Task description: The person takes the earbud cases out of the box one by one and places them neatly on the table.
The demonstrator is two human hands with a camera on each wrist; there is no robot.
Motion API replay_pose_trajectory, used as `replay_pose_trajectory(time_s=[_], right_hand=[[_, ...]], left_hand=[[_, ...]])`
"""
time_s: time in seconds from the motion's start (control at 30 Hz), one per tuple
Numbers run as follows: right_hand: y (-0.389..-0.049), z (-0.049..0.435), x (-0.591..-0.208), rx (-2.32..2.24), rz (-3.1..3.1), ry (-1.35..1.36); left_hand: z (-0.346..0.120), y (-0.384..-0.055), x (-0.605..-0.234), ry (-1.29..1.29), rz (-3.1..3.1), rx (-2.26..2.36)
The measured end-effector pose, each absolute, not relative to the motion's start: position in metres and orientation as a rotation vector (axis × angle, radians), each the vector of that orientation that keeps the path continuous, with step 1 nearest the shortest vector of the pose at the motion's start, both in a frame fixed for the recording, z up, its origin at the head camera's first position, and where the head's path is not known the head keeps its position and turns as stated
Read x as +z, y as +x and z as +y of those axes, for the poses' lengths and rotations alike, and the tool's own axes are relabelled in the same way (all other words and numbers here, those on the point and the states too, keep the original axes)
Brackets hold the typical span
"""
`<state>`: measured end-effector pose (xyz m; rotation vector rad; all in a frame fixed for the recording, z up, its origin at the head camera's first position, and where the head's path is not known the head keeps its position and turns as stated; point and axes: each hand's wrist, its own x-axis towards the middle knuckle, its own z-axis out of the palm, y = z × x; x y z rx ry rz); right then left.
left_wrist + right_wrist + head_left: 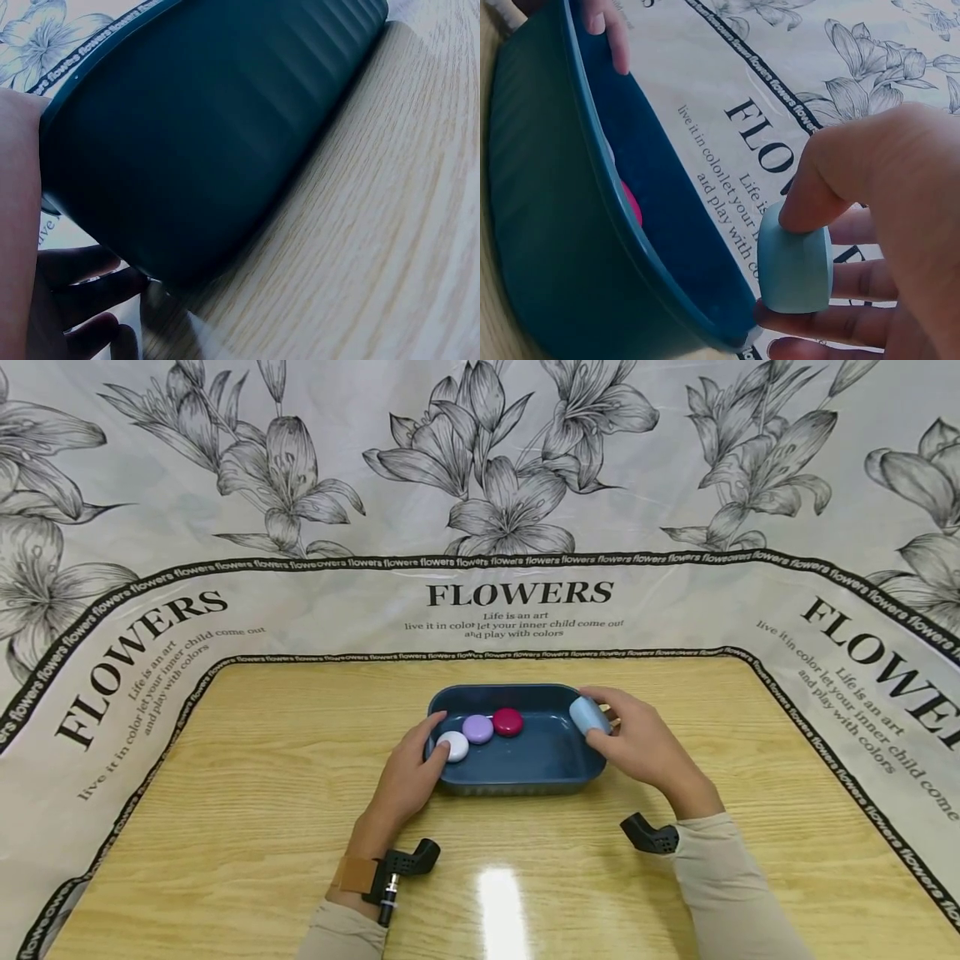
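Note:
A deep blue plastic basin point(517, 789) with rounded corners stands on the table. My left hand point(408, 768) holds its left end, with thumb and index finger over the rim and other fingers low against the outside wall in the left wrist view. Inside lie a white round disc point(453, 747) right at the left thumb, a lilac disc point(477, 729) and a dark red disc point(507, 722). Over the basin's right end, my right hand point(637, 739) grips a light blue barrel-shaped piece point(795, 259) between thumb and fingers.
The wooden tabletop point(285, 760) spreads around the basin. A white cloth point(517, 643) with printed flowers and lettering hangs behind and along both sides. A black camera mount point(408, 857) sits at the left wrist, another mount point(648, 835) at the right.

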<state>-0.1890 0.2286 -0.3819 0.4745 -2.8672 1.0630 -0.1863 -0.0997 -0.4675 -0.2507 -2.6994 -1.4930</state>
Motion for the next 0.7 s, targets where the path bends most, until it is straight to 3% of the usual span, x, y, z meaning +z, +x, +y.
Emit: replay_pose_trajectory(time_s=[0.7], right_hand=[[-0.179, 0.273, -0.379, 1.044, -2.928, 0.390]], left_hand=[[-0.100, -0.186, -0.465, -0.252, -2.710, -1.506]])
